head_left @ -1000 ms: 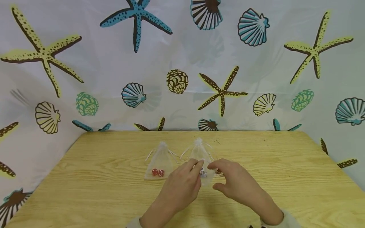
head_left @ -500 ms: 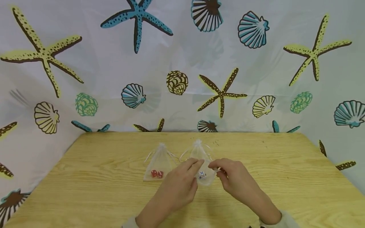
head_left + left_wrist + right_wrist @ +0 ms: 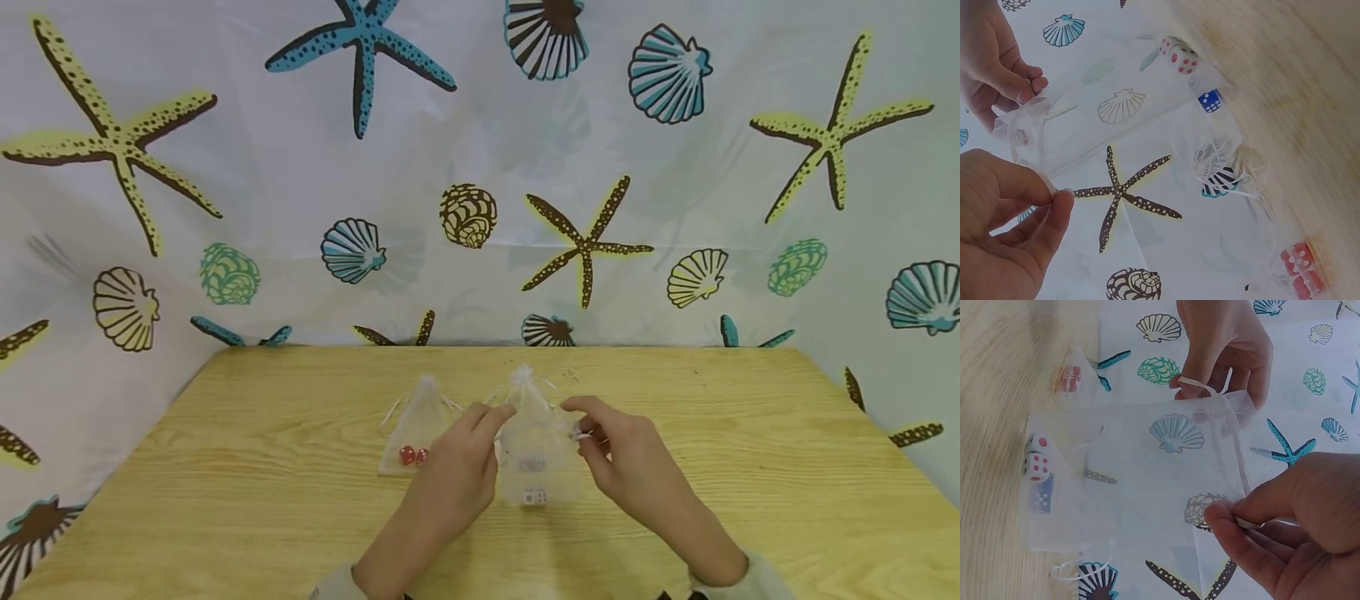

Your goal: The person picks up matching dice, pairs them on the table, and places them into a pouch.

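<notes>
A sheer white drawstring pouch [image 3: 551, 475] hangs upright between my two hands. White dice with red pips [image 3: 1039, 467] lie at its bottom. My left hand [image 3: 459, 462] pinches the pouch's left top edge by the drawstring between thumb and finger. On the other side my right hand [image 3: 637, 471] pinches the right edge, with a bit of white drawstring [image 3: 579, 433] showing at its fingertips. The top of the pouch looks drawn out fairly flat. Blue dice [image 3: 1210, 101] show behind it, in a second sheer pouch [image 3: 522, 385] on the table.
Left of the hands lies a third sheer pouch [image 3: 426, 404] holding red dice [image 3: 407, 455], partly covered by my left hand. The wooden table [image 3: 285, 467] ends at a white cloth backdrop [image 3: 480, 100] printed with shells and starfish.
The hands have moved apart and slightly up, spreading the pouch between them. Its dice now hang lower and nearer. My right thumb and finger, apart at first, have come together on the edge.
</notes>
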